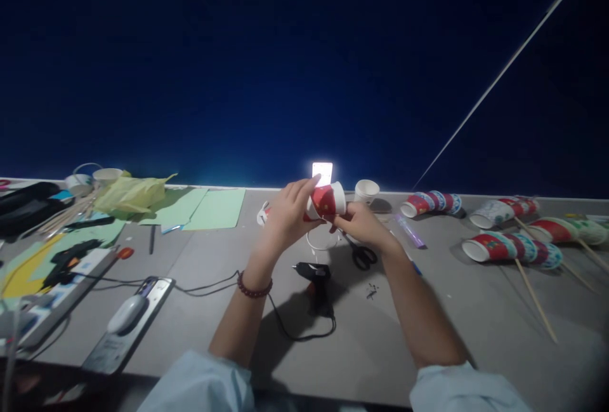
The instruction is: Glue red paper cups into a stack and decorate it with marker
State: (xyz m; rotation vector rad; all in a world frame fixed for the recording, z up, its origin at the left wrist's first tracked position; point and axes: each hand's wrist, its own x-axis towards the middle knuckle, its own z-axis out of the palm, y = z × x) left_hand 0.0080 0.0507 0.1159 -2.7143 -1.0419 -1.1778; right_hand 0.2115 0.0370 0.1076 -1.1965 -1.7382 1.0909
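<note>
Two hands over mid-bench. Glue gun [314, 279] lies nearest, cord trailing toward the near edge. Above it, left hand [285, 216] and right hand [362, 225] both have fingers closed on a red paper cup [327, 200], held on its side. Scissors [362, 256] just right. White cup [366, 190] stands at the far edge.

left hand [285, 212] + right hand [362, 225] | holding red paper cup [327, 200] | above glue gun [314, 275]
</note>
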